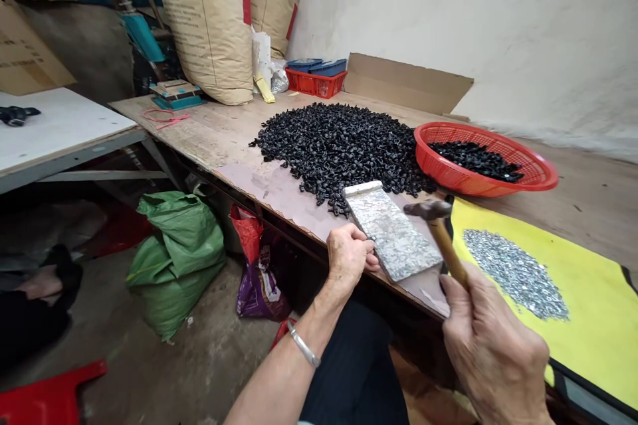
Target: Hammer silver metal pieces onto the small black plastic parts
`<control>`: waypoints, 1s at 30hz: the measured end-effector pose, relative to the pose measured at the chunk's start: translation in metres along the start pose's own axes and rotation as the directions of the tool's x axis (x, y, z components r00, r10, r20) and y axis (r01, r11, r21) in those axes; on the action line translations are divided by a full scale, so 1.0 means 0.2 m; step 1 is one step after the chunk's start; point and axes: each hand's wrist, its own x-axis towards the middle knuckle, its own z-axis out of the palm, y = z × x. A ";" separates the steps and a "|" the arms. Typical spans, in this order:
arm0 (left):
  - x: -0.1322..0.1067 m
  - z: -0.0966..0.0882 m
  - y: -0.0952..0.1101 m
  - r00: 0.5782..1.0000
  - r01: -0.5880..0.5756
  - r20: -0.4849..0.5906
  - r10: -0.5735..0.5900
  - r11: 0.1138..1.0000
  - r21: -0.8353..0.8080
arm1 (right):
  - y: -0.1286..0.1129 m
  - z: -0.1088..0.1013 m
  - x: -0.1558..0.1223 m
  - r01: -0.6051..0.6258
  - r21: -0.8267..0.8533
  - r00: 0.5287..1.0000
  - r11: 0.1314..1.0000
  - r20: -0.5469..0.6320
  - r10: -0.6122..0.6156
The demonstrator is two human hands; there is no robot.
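Observation:
My right hand (491, 339) is wrapped round the wooden handle of a hammer (451, 249). The hammer's metal head is raised over the right side of a worn metal plate (393, 229) at the table's front edge. My left hand (349, 255), with a bangle on the wrist, rests at the plate's left edge. Its thumb and forefinger pinch a small dark piece (371, 238) against the plate; fingers hide most of it. Behind the plate spreads a big heap of small black plastic clips (343, 146). Small shiny metal pieces (516, 272) lie on a yellow sheet (588, 319) to the right.
A red colander (545, 176) holding more black clips stands right of the heap. Large paper sacks (209, 26) and a red basket (319, 84) are at the back. Below the table edge sit a green sack (177, 259) and a purple bag (262, 289). Someone's foot (44, 282) shows at left.

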 end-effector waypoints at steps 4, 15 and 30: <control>0.00 0.00 -0.01 0.999 -0.036 0.001 0.036 0.999 -0.027 | -0.05 0.02 -0.01 -0.014 -0.001 0.990 1.000 0.138 0.014; -0.06 -0.09 0.00 0.988 -0.063 0.127 0.087 0.982 -0.179 | 0.11 0.15 0.10 -0.679 0.446 0.675 0.583 0.692 0.256; -0.35 -0.31 -0.03 0.850 0.264 0.525 0.034 0.835 -0.482 | -0.14 -0.11 0.01 -0.553 0.718 0.817 0.423 0.565 0.110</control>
